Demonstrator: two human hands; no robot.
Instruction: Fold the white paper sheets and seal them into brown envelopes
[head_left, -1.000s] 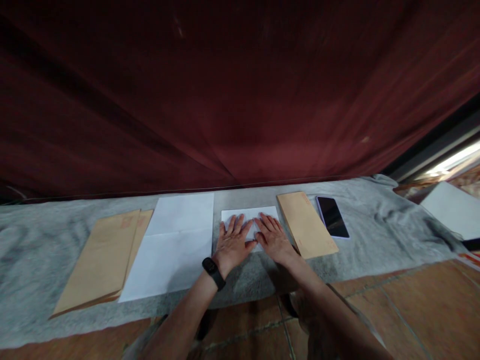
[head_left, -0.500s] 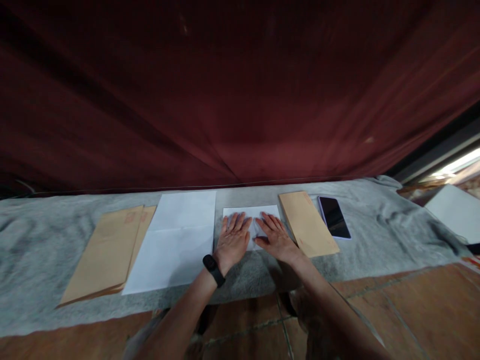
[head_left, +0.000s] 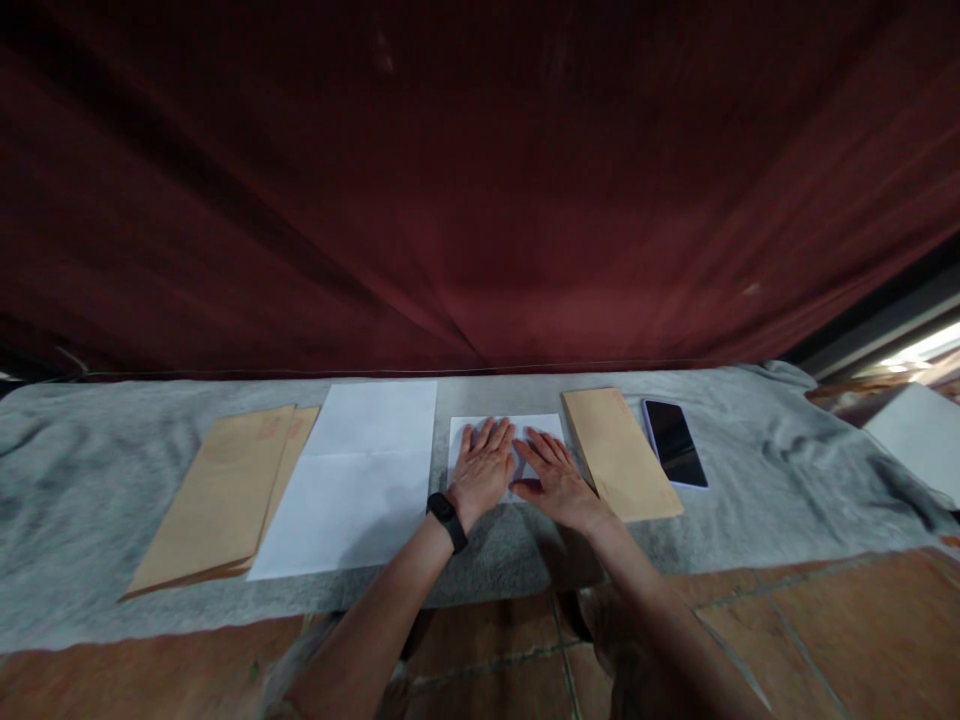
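Observation:
A small folded sheet of white paper [head_left: 459, 440] lies on the grey cloth, partly covered by both hands. My left hand [head_left: 484, 468], with a black band on the wrist, rests flat on its left and middle part, fingers stretched forward. Flat on the right part lies my right hand [head_left: 553, 480], fingers out and thumb pointing toward the left hand. Just left of this paper is a larger white sheet [head_left: 367, 480] with a crease across it. To the right, close to my right hand, lies a brown envelope [head_left: 626, 460].
Several brown envelopes [head_left: 214, 490] overlap at the left. A phone [head_left: 676, 443] in a purple case lies beside the right envelope. Grey cloth [head_left: 780, 480] covers the long surface, with a dark red curtain [head_left: 480, 200] behind. Tiled floor [head_left: 840, 620] shows in front.
My left hand has slid a little to the right across the paper, closer to the right hand. My right hand stays nearly in place. The view has shifted slightly.

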